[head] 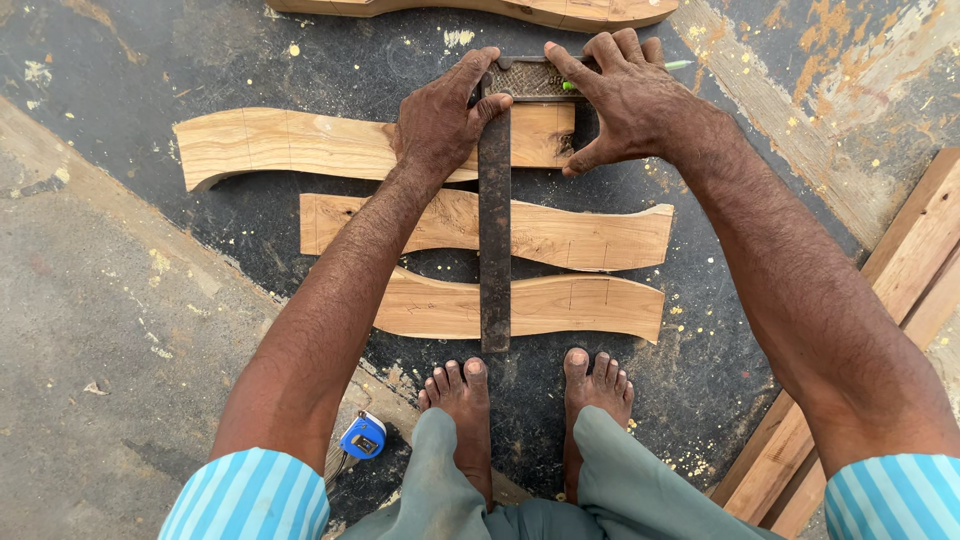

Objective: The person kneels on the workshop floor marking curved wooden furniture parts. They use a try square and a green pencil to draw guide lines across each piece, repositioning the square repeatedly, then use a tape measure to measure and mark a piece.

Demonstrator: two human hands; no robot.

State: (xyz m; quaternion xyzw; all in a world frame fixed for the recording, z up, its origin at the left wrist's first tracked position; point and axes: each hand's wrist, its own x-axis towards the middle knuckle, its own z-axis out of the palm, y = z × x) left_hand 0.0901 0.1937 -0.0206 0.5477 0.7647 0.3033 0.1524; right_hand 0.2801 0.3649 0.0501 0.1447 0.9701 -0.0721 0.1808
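Left hand grip pinches the try square near its stock, thumb and fingers clamped on it. Right hand grip presses the stock top, a green pencil tucked in the fingers. Square's blade runs away from the person, across three wavy wooden pieces on the floor. Both hands equally near. Blue tape measure beside left foot.
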